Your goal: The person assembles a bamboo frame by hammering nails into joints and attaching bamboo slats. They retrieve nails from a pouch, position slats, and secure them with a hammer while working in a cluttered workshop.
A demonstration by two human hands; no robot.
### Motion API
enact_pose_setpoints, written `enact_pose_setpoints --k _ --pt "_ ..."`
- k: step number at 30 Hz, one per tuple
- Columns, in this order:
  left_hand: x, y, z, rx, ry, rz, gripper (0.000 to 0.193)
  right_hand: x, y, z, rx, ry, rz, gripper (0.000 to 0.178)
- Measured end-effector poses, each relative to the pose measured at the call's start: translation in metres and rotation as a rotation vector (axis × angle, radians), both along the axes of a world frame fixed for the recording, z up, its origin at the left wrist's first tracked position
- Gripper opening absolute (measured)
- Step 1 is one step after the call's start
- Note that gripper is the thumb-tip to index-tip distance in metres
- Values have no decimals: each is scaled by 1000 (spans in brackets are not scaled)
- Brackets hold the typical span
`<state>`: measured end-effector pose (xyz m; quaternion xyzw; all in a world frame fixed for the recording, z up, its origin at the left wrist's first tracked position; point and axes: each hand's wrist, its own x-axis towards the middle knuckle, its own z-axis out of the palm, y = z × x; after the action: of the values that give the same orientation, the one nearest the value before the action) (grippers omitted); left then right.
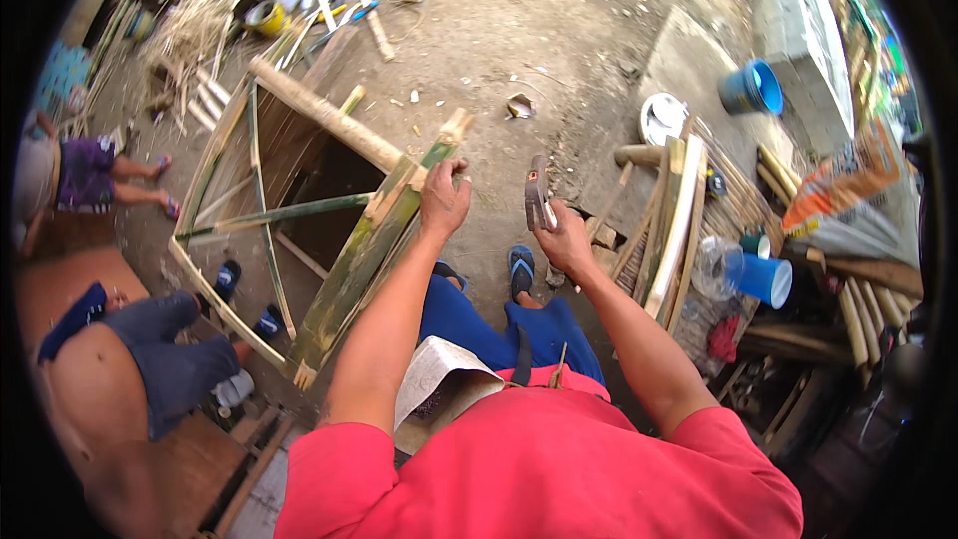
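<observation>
My right hand (567, 242) is wrapped round a hammer (537, 190), whose metal head points up and away from me. To its left, my left hand (444, 200) is at the corner of a bamboo frame (344, 284), beside the end of a green split pole. Its fingers are curled in, and whatever may be between them is too small to make out. The frame is built of green and pale bamboo pieces, with a thick round pole (324, 115) along its far side and thin crossed strips inside. A white pouch (439, 379) with dark bits inside hangs at my waist.
Two people sit or stand at the left, one in dark shorts (155, 349). On the right are bamboo pieces (674, 230), a blue bucket (750, 88), a blue cup (765, 280), a clear container (718, 268) and a sack (853, 205). Bamboo strips (190, 50) lie far left.
</observation>
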<state>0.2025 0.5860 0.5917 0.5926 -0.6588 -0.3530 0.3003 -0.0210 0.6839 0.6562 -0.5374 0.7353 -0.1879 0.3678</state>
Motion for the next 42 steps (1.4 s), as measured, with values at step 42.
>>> enact_pose_setpoints --k 42 --pt "-350 185 89 534 -311 -1072 35 -298 327 -70 -15 99 -1072 35"
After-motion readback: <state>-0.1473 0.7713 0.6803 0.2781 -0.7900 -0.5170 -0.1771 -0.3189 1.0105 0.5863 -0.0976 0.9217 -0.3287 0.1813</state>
